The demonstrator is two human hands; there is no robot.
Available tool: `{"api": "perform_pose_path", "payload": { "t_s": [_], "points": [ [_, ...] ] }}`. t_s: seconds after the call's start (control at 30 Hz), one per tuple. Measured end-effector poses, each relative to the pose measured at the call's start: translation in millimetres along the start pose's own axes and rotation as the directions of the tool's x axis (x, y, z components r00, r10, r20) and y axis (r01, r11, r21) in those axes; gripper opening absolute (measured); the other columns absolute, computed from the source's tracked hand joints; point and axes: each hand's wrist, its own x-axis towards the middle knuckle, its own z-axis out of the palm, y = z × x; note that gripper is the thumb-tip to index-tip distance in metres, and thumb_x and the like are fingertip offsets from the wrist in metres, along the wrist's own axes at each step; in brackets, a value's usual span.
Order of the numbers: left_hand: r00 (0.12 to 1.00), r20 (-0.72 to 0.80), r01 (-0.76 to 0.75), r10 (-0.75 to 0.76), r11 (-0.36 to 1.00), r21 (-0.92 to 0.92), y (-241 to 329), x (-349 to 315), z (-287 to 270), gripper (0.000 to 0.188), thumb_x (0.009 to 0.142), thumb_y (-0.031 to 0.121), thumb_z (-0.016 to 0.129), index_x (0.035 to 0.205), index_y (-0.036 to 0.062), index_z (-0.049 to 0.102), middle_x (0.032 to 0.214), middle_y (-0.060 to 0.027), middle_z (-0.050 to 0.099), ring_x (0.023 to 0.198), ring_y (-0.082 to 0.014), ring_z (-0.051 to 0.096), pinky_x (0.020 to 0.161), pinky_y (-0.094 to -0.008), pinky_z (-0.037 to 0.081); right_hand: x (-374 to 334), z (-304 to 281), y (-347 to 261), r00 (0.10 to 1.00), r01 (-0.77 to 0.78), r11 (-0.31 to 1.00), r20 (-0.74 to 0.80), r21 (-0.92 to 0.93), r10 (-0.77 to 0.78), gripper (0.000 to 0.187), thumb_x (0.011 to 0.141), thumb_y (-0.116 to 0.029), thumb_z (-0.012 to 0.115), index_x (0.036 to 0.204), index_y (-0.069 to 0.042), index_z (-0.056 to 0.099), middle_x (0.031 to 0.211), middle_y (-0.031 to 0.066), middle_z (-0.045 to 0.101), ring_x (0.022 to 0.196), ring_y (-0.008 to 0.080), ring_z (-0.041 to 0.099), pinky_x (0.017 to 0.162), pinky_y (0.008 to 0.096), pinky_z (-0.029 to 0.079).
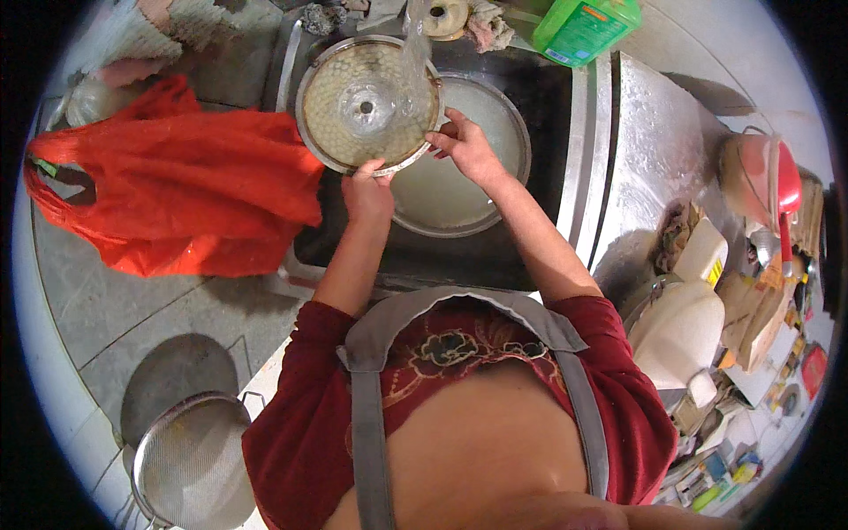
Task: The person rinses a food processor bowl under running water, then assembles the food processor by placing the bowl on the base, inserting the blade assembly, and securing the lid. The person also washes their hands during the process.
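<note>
A round glass pot lid with a metal rim and a small hole in its middle is tilted under a stream of running water. My left hand grips its lower edge, thumb on top. At its right edge, my right hand pinches the rim. Both hands are closed on the lid. Below and partly behind the lid stands a wide metal basin of cloudy, whitish water. The basin rests in a dark sink.
An orange-red bag lies on the counter left of the sink. A mesh strainer stands at lower left. Beyond the sink are a green bottle and a scouring pad. A red-handled pan and white containers are at right.
</note>
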Motion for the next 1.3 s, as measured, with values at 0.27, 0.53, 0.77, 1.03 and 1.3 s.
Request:
{"api": "perform_pose_path", "payload": {
  "t_s": [0.27, 0.53, 0.77, 1.03, 1.3],
  "points": [
    [0.934, 0.245, -0.333, 0.260, 0.881, 0.335, -12.9, 27.7, -5.2, 0.041, 0.072, -0.002, 0.056, 0.112, -0.0054, 0.051, 0.117, -0.0144, 0.050, 0.103, -0.0334, 0.053, 0.085, -0.0477, 0.048, 4.3, -36.2, -50.7, 0.950, 0.204, 0.970, -0.214, -0.131, -0.228, 0.035, 0.081, 0.005, 0.053, 0.116, 0.002, 0.055, 0.103, 0.0092, 0.063, 0.089, 0.0162, 0.062, 0.074, 0.0255, 0.047],
    [0.983, 0.055, 0.128, -0.173, 0.877, 0.463, 11.8, -5.8, 31.2, 0.046, 0.060, 0.001, 0.061, 0.105, -0.0017, 0.052, 0.106, -0.0113, 0.054, 0.091, -0.0281, 0.054, 0.069, -0.0404, 0.048, 7.6, -56.0, -207.1, 0.505, 0.729, 0.597, -0.325, -0.336, -0.800, 0.037, 0.077, 0.003, 0.056, 0.114, -0.002, 0.057, 0.113, 0.0132, 0.059, 0.101, 0.0220, 0.058, 0.085, 0.0315, 0.047],
    [0.950, 0.212, 0.114, -0.231, 0.885, 0.451, 11.6, -33.5, 40.0, 0.027, 0.063, 0.002, 0.057, 0.090, -0.0011, 0.056, 0.084, -0.0106, 0.059, 0.073, -0.0255, 0.057, 0.058, -0.0373, 0.047, 21.6, -54.3, -308.7, 0.478, 0.843, 0.462, -0.008, -0.276, -0.878, 0.078, 0.079, -0.011, 0.062, 0.142, -0.001, 0.018, 0.147, 0.0189, 0.021, 0.138, 0.0277, 0.017, 0.111, 0.0312, 0.016],
    [0.904, 0.277, 0.161, -0.326, 0.860, 0.485, 5.6, -41.2, 21.7, 0.019, 0.067, 0.009, 0.056, 0.084, 0.0001, 0.059, 0.079, -0.0099, 0.060, 0.067, -0.0237, 0.058, 0.054, -0.0383, 0.047, 25.2, -17.4, -305.3, 0.361, 0.794, 0.207, 0.169, -0.572, -0.917, 0.087, 0.077, -0.010, 0.058, 0.142, 0.004, 0.002, 0.147, 0.0297, 0.004, 0.137, 0.0387, 0.010, 0.112, 0.0352, 0.014],
    [0.964, 0.147, 0.106, -0.222, 0.827, 0.552, 16.3, -51.8, 20.5, 0.021, 0.064, 0.009, 0.057, 0.083, 0.0001, 0.059, 0.079, -0.0085, 0.059, 0.072, -0.0246, 0.057, 0.060, -0.0396, 0.047, -19.6, -80.2, -216.5, 0.639, 0.637, 0.649, -0.184, -0.417, -0.746, 0.045, 0.076, -0.012, 0.061, 0.119, -0.001, 0.055, 0.120, 0.0177, 0.057, 0.112, 0.0281, 0.054, 0.096, 0.0349, 0.040]
  ]
}}
